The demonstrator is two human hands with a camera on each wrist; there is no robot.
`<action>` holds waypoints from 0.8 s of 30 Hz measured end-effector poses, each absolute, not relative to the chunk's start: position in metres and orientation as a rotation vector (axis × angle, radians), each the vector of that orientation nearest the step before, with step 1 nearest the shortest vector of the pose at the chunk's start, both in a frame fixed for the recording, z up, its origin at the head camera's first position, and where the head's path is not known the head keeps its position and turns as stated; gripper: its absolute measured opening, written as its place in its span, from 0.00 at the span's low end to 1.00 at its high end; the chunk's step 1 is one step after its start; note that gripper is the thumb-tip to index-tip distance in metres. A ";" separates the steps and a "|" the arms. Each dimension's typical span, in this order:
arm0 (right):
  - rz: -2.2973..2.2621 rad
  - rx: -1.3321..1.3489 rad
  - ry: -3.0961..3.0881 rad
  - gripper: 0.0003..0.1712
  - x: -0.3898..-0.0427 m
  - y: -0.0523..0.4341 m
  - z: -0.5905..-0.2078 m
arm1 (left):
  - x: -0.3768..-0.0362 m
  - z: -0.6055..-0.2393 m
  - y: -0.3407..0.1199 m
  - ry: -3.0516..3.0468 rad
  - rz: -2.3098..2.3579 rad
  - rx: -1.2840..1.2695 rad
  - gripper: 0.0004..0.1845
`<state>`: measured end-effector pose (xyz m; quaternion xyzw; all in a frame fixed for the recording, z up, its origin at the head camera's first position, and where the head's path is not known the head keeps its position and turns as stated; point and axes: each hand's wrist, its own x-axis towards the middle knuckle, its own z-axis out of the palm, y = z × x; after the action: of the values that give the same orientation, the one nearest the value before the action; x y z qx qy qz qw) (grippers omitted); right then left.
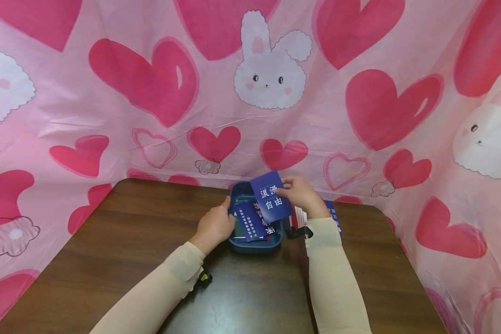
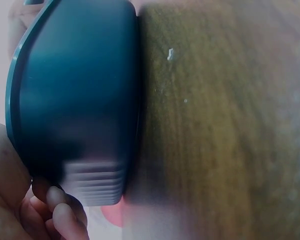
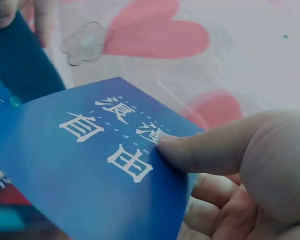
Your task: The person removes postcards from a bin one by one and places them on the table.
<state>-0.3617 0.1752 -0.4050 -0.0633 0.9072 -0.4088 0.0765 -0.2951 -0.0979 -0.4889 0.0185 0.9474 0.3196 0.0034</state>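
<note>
The right hand (image 1: 301, 194) pinches a blue card (image 1: 270, 196) with white characters, thumb on its face and fingers (image 3: 210, 192) curled beneath, holding it tilted just above the box (image 1: 255, 243). The left hand (image 1: 214, 226) grips the box's left wall, fingers (image 2: 60, 210) curled round its rim. The dark box sits on the worktop (image 1: 121, 241) and holds more blue cards (image 1: 250, 222). Further cards seem to lie beside the right wrist, partly hidden.
</note>
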 end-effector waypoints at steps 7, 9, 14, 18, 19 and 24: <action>-1.314 -0.030 2.714 0.29 -0.358 0.213 -0.391 | -0.295 -0.489 -0.099 2.968 1.014 0.056 0.38; -1.291 -0.001 2.728 0.31 -0.356 0.222 -0.387 | -0.296 -0.489 -0.099 2.963 1.014 0.050 0.38; -1.293 0.036 2.761 0.31 -0.352 0.238 -0.384 | -0.296 -0.489 -0.100 2.976 0.989 0.065 0.38; -1.331 0.102 2.825 0.33 -0.351 0.255 -0.389 | -0.299 -0.494 -0.101 3.014 0.959 0.094 0.39; -1.328 0.132 2.843 0.33 -0.352 0.260 -0.391 | -0.299 -0.494 -0.100 3.015 0.960 0.089 0.39; -1.316 0.266 2.867 0.37 -0.355 0.290 -0.405 | -0.297 -0.490 -0.098 3.009 0.956 0.062 0.38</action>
<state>-0.3549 0.2903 -0.4048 0.0841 0.9056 -0.4156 -0.0123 -0.2967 -0.0983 -0.4901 0.0197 0.9528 0.3029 -0.0080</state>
